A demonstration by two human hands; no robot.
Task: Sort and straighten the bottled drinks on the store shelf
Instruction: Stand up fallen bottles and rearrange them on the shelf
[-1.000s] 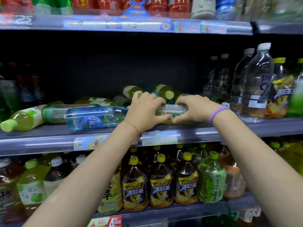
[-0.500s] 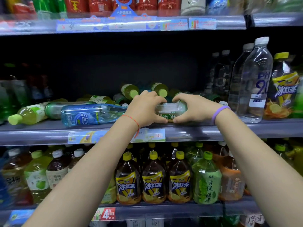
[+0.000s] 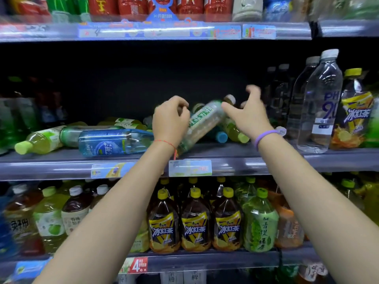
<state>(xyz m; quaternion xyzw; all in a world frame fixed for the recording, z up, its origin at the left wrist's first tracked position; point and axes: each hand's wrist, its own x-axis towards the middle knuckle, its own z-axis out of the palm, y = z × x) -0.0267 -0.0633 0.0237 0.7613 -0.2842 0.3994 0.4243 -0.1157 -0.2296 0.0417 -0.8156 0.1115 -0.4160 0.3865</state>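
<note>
The clear bottle with a green-and-white label (image 3: 202,124) stands tilted on the middle shelf (image 3: 256,160), base on the shelf deck near the front edge, neck leaning up and to the right. The left hand (image 3: 170,121) is at the bottle's lower left side, fingers curled in front of the bottle; whether they actually close on it cannot be told, since the hand hides the contact and the view is motion-blurred. The right hand (image 3: 251,111) is at the bottle's upper end, fingers spread wide and curved, thumb tip close to the shoulder of the bottle, with no firm grasp visible. A red string (image 3: 166,142) circles the left wrist and a purple band (image 3: 264,136) circles the right wrist. To the left of the hands, a blue-tinted bottle (image 3: 114,142) lies on its side along the shelf front, touching a green-tinted bottle (image 3: 70,136) behind it, and a yellow-green tea bottle (image 3: 39,141) lies with its cap pointing left. More fallen bottles lie behind the hands, among them one with a blue cap (image 3: 221,137). At the right, tall clear water bottles (image 3: 320,103) stand upright beside an iced tea bottle with a yellow cap (image 3: 353,111). On the lower shelf, iced tea bottles (image 3: 195,222) stand upright in a row.
</note>
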